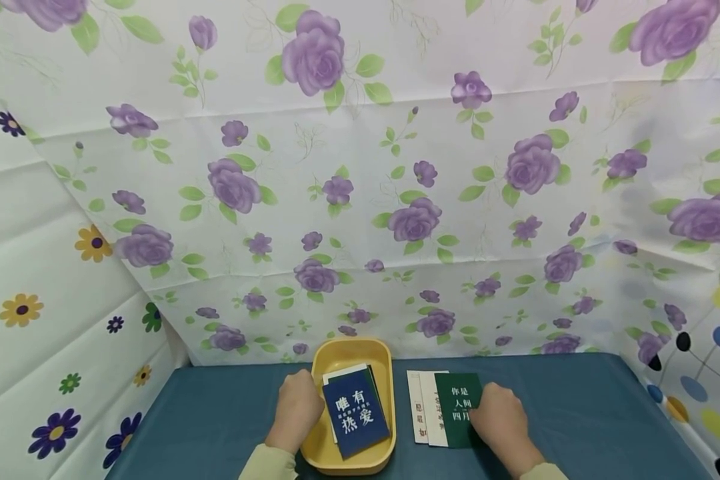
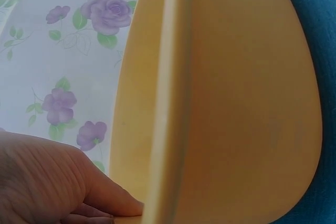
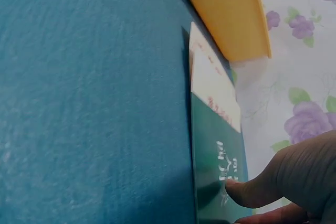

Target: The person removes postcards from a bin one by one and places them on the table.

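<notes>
My left hand [image 1: 298,405] grips the left rim of a yellow plastic basin [image 1: 390,373]; in the left wrist view a fingertip meets the basin's rim [image 2: 167,98]. Inside the basin lies a dark blue card [image 1: 357,417] with white Chinese characters, on top of a white card and a dark green one. To the right of the basin, my right hand [image 1: 503,417] pinches the right edge of a green card [image 1: 458,407]. Its thumb [image 3: 244,192] presses on the printed face, while the other fingers are mostly hidden. Under the green card, white cards [image 1: 419,408] fan out leftward.
A dark blue-green cloth [image 1: 234,413] covers the table. Behind it rises a white sheet with purple flowers [image 1: 414,220]. Side sheets with flowers [image 1: 57,430] and coloured dots [image 1: 693,390] flank the table.
</notes>
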### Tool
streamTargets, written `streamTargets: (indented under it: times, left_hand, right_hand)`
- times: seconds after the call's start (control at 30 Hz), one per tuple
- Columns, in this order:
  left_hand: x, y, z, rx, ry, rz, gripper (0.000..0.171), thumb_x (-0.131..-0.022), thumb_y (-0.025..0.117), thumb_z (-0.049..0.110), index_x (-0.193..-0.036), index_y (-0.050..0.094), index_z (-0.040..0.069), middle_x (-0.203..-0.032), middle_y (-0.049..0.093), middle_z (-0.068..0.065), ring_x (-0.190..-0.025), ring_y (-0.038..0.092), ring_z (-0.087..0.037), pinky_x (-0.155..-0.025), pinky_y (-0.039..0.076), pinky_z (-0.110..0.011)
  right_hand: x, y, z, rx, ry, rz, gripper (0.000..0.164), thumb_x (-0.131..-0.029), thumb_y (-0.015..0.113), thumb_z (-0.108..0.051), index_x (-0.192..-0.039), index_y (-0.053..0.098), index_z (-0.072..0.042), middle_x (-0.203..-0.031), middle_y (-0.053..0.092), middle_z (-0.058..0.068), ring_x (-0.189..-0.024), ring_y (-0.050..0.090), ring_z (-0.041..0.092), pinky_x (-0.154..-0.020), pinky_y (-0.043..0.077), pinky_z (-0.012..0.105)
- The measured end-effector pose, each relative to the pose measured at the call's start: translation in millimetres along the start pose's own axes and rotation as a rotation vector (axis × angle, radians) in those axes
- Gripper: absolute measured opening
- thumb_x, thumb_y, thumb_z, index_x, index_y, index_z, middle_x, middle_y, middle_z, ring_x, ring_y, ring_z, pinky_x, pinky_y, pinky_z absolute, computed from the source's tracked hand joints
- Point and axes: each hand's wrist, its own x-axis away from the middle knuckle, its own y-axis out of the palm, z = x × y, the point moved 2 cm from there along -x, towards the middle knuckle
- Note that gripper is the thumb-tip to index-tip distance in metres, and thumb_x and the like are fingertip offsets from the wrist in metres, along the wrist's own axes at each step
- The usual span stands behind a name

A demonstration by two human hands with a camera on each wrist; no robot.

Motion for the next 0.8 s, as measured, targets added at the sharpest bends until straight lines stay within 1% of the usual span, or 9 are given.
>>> streamTargets:
  times: [0.1,0.2,0.27,0.33,0.47,0.53,0.63,0.7,0.8]
  left_hand:
    - [0.0,0.1,-0.3,0.005,-0.001,-0.001,0.009,-0.072,0.065,-0.003,-0.077,0.059,0.001,-0.062,0.053,-0.006,-0.053,0.054,-0.015,-0.043,0.043,-0.028]
    - [0.1,0.5,-0.5,0.011,-0.001,-0.002,0.009,-0.072,0.064,-0.003,-0.076,0.058,0.001,-0.062,0.053,-0.006,-0.052,0.054,-0.014,-0.043,0.043,-0.027]
    - [0.0,0.6,-0.5,0.012,0.005,0.002,0.009,-0.072,0.064,-0.004,-0.075,0.058,0.001,-0.062,0.052,-0.006,-0.052,0.054,-0.014,-0.043,0.043,-0.027]
    - [-0.2,0.3,-0.2,0.011,0.008,0.006,0.009,-0.072,0.064,-0.004,-0.075,0.058,0.002,-0.061,0.052,-0.006,-0.052,0.054,-0.014,-0.043,0.042,-0.028]
    - [-0.4,0.0,0.1,0.009,0.01,0.008,0.008,-0.072,0.063,-0.004,-0.075,0.058,0.002,-0.061,0.052,-0.005,-0.052,0.053,-0.014,-0.042,0.042,-0.028]
    - [-0.3,0.1,0.0,0.009,0.008,0.004,0.008,-0.072,0.063,-0.004,-0.075,0.059,0.002,-0.061,0.052,-0.005,-0.052,0.053,-0.014,-0.042,0.042,-0.027]
    - [0.0,0.3,-0.1,0.009,0.003,-0.001,0.008,-0.072,0.064,-0.004,-0.076,0.059,0.002,-0.061,0.052,-0.005,-0.052,0.053,-0.014,-0.042,0.042,-0.027]
    - [0.2,0.4,-0.1,0.01,0.0,-0.002,0.008,-0.071,0.064,-0.004,-0.075,0.059,0.002,-0.061,0.052,-0.005,-0.052,0.053,-0.014,-0.043,0.042,-0.027]
    - [-0.1,0.3,0.6,0.009,-0.004,-0.001,0.008,-0.072,0.064,-0.003,-0.076,0.059,0.002,-0.061,0.052,-0.005,-0.052,0.053,-0.014,-0.043,0.042,-0.028]
  right_hand:
    - [-0.1,-3.3,-4.7,0.0,-0.012,0.018,0.027,-0.073,0.073,-0.023,-0.076,0.061,0.001,-0.068,0.058,0.01,-0.059,0.058,0.027,-0.049,0.045,0.043]
    - [1.7,-8.1,-12.9,-0.017,-0.023,0.014,0.027,-0.078,0.071,-0.025,-0.068,0.059,-0.003,-0.061,0.055,0.008,-0.053,0.054,0.023,-0.046,0.043,0.039]
    - [2.9,-12.0,-20.9,-0.035,-0.034,0.023,0.03,-0.079,0.07,-0.027,-0.061,0.055,-0.008,-0.055,0.05,0.005,-0.048,0.05,0.019,-0.045,0.039,0.036]
    - [3.8,-15.3,-30.3,-0.063,-0.053,0.043,0.037,-0.08,0.069,-0.028,-0.055,0.047,-0.012,-0.048,0.04,0.001,-0.042,0.042,0.016,-0.042,0.034,0.032]
    - [5.7,-22.3,-51.5,-0.121,-0.094,0.088,0.041,-0.082,0.068,-0.027,-0.054,0.041,-0.014,-0.045,0.029,-0.003,-0.038,0.032,0.014,-0.04,0.028,0.028]
    - [6.8,-25.5,-62.0,-0.143,-0.129,0.099,0.035,-0.083,0.067,-0.026,-0.059,0.047,-0.011,-0.047,0.032,-0.003,-0.039,0.032,0.013,-0.041,0.028,0.028]
    - [8.0,-30.0,-77.1,-0.174,-0.178,0.096,0.021,-0.083,0.067,-0.023,-0.074,0.059,-0.006,-0.052,0.042,-0.002,-0.041,0.039,0.012,-0.043,0.033,0.028]
    - [8.5,-32.4,-86.7,-0.183,-0.202,0.099,0.018,-0.083,0.068,-0.022,-0.083,0.062,-0.005,-0.058,0.049,-0.001,-0.044,0.044,0.012,-0.046,0.037,0.029]
    - [9.1,-35.3,-100.6,-0.191,-0.223,0.098,0.02,-0.082,0.069,-0.023,-0.087,0.063,-0.005,-0.069,0.056,0.002,-0.049,0.046,0.011,-0.049,0.042,0.03]
